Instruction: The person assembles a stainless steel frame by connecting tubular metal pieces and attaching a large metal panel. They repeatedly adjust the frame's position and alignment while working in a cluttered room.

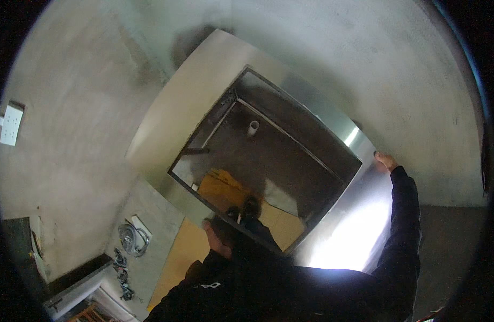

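A large stainless steel panel (177, 112) with a rectangular opening in its middle stands at an angle in front of me, filling the centre of the view. Its bare metal shines brightly at the lower right. My right hand (385, 161) is closed round its right edge, the fingers largely out of sight behind the metal. Down at the near left side, my left hand (219, 240) grips the panel's near edge; the thumb shows and the other fingers are hidden. Through the opening appear the dark floor, the panel's dark inner rim and my shoes (241, 212).
A short upright pipe (252, 127) rises from the floor inside the opening. An orange-brown cloth-like piece (220, 188) and cardboard (177, 255) lie below. Coiled grey cable (133, 240) rests on a ledge at the left, near dark cords (121, 273). A white socket plate (12, 124) is on the left wall.
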{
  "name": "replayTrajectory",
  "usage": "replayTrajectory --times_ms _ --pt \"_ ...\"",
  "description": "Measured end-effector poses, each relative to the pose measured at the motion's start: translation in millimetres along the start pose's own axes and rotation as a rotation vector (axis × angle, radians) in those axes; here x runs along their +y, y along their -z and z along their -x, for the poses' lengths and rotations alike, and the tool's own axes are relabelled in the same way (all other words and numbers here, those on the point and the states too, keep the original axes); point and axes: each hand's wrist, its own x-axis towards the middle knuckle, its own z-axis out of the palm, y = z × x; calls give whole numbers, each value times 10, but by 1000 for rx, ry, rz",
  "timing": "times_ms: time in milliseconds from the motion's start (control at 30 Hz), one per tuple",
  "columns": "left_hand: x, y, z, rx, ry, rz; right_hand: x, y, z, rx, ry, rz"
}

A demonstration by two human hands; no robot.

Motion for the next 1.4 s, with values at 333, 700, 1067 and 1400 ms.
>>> replayTrajectory --times_ms 333,700,1067,1400 --pt "493 -863 470 184 217 78 309 447 316 -156 57 -4" --pt "-760 -285 469 5 222 305 1929 831 32 21 -5 20" --pt "-924 -832 865 83 370 222 2380 1141 253 102 -50 -360" --pt "-567 -705 997 5 123 182 1906 1011 769 298 233 123"
